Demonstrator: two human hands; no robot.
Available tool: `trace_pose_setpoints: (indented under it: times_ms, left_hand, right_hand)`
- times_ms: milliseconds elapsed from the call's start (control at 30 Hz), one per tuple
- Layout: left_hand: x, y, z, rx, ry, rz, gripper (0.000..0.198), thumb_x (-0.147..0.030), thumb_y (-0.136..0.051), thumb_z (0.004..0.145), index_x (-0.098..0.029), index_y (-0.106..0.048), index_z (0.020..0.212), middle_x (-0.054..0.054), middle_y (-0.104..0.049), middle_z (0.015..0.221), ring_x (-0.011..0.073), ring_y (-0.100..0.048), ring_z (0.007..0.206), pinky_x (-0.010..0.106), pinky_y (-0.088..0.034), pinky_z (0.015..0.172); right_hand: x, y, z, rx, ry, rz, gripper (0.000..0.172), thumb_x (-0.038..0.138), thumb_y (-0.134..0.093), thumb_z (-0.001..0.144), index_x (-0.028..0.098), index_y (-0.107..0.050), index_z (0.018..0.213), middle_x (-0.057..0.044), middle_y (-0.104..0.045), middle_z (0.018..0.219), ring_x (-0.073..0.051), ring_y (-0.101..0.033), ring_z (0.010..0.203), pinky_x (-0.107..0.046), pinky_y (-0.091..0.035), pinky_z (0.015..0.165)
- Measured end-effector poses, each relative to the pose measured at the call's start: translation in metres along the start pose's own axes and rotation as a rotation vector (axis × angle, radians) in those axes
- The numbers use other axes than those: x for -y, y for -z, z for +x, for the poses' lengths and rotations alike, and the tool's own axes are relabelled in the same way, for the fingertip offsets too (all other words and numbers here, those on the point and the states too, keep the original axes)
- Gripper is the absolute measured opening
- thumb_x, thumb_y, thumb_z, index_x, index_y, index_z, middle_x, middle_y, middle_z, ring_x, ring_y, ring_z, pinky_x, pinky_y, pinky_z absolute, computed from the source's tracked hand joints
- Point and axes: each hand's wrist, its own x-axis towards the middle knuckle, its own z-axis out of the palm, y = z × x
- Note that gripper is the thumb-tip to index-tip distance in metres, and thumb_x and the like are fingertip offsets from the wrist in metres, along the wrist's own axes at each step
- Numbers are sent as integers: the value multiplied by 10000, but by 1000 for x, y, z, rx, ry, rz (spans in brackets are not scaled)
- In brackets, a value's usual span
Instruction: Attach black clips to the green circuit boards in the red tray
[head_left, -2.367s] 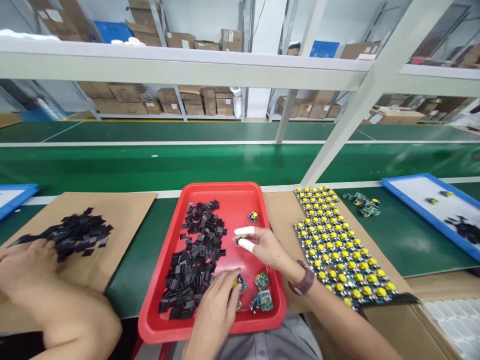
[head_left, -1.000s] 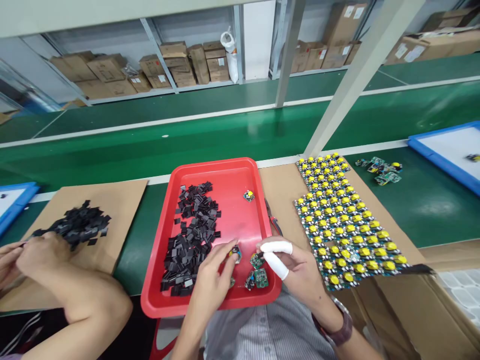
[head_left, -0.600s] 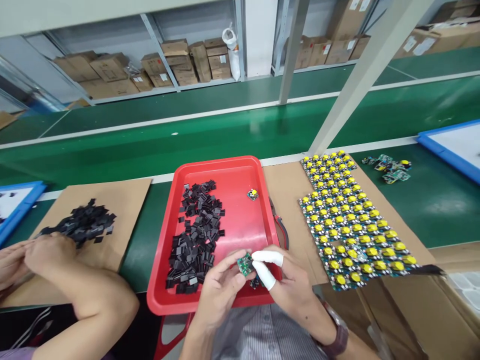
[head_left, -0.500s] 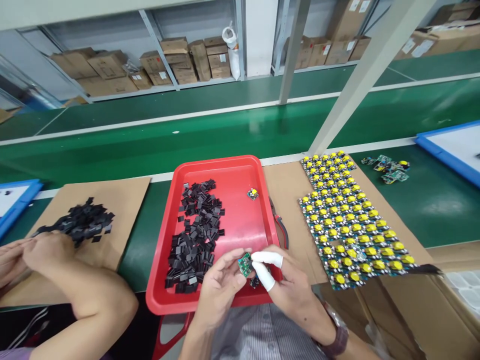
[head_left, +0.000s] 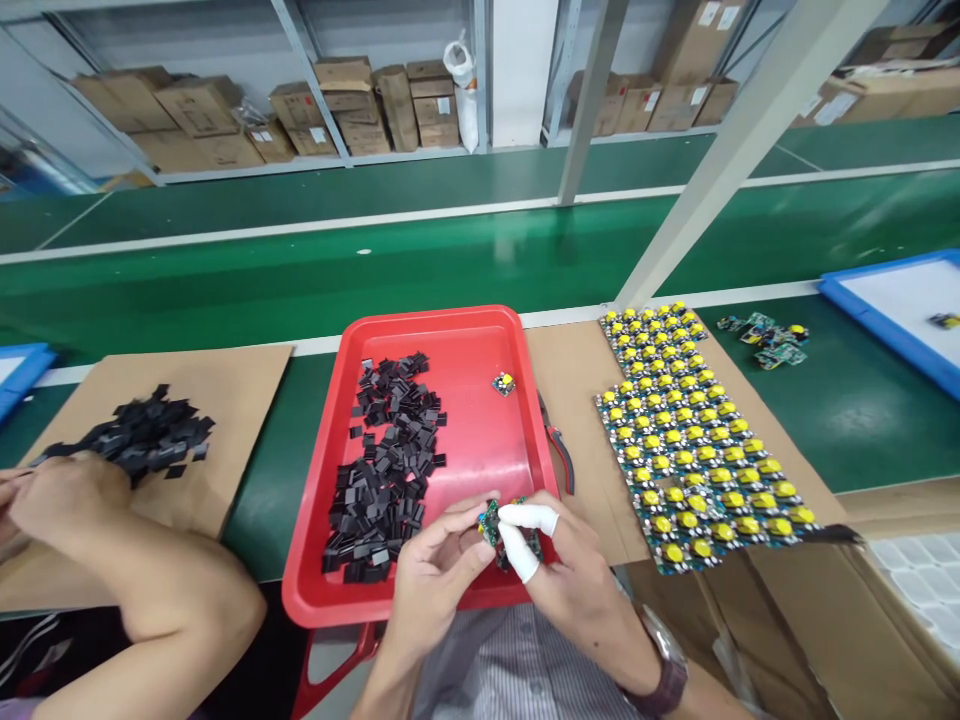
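Note:
Over the near end of the red tray (head_left: 480, 330), my left hand (head_left: 435, 565) pinches a small green circuit board (head_left: 490, 522) between thumb and fingers. My right hand (head_left: 574, 565), with white finger cots on thumb and index finger, closes its fingertips at the board's right side. Something small and dark shows at those tips, too covered to make out. Several black plastic pieces (head_left: 397, 420) are heaped along the tray's left half. One board with a yellow part (head_left: 504, 383) lies at its upper right. More boards (head_left: 531, 545) are partly hidden behind my right fingers.
Rows of yellow-topped boards (head_left: 682, 430) cover the cardboard (head_left: 574, 370) on the right. Red-handled pliers (head_left: 559, 455) lie beside the tray. Loose boards (head_left: 776, 340) sit farther right, near a blue-edged tray (head_left: 885, 305). At left, a co-worker's hands (head_left: 71, 500) are by a black heap (head_left: 150, 430).
The board between my hands has turned a little, showing its face more edge-on. My fingertips remain close together on it. The whole view has shifted slightly.

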Motion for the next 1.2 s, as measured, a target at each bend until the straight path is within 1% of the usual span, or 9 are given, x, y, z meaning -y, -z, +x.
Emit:
trace_pose_setpoints:
  times_ms: [167,267,367,500,633,700,800,967,1200]
  left_hand:
    - [0,-4,0,-27,-36,13,263,-185,-826,809,-214,-804,1070,119,-760,1245,280,-732,1143,411,-602,996]
    - [-1,-5,1,-12,-47,13,268,-164,-819,812,-212,-804,1075,115,-766,1229,269,-739,1126,389,-610,982]
    - [-3,-6,0,3,-46,23,271,-160,-802,831,-216,-799,1095,109,-765,1234,254,-741,1120,360,-607,983]
    - [-5,-7,0,7,-40,55,276,-170,-777,861,-217,-789,1132,103,-774,1207,240,-747,1103,326,-609,969]
    - [-2,-6,-1,16,-90,54,291,-139,-769,862,-252,-790,1129,77,-756,1234,227,-735,1123,311,-605,974]
    - [-1,-6,-1,24,-112,50,299,-129,-773,856,-264,-793,1122,69,-747,1244,223,-729,1132,310,-598,986]
    - [-1,-7,-1,14,-76,78,307,-146,-759,876,-269,-781,1156,68,-755,1219,203,-740,1089,287,-600,968]
    - [-6,-11,-2,19,-66,96,290,-176,-746,892,-262,-779,1166,70,-760,1186,200,-745,1055,271,-616,921]
    - [0,-9,-3,20,-76,119,309,-169,-766,868,-246,-779,1167,99,-727,1261,240,-742,1087,341,-617,955]
  right_hand:
    - [-3,-3,-2,-10,78,-81,223,103,-559,979,231,-602,1156,-67,-660,924,-209,-646,828,-353,-562,725]
    - [-4,-2,-1,9,117,-43,260,68,-558,967,227,-607,1166,-69,-649,924,-204,-640,829,-349,-559,725]
    - [-5,1,1,3,97,58,263,59,-570,965,228,-633,1156,-59,-647,914,-187,-643,817,-325,-559,720]
    - [-7,1,3,-5,89,101,274,62,-583,961,234,-654,1161,-52,-665,932,-182,-658,834,-316,-560,740]
    - [-6,-2,1,-31,-70,118,232,118,-602,971,254,-665,1148,-23,-697,930,-164,-684,824,-282,-570,750]
    - [-6,-3,-1,-40,-106,79,217,138,-604,973,247,-663,1151,-26,-701,927,-170,-684,821,-288,-570,752]
    - [-8,-4,-2,-38,-81,56,217,147,-602,969,233,-674,1155,-44,-703,932,-187,-684,832,-311,-570,758]
    - [-13,2,5,10,-159,210,196,154,-630,961,267,-709,1099,-7,-721,906,-154,-694,799,-262,-572,723]
    - [-5,2,3,-11,-87,55,136,116,-611,936,216,-678,1000,-11,-658,832,-149,-629,722,-273,-520,671]
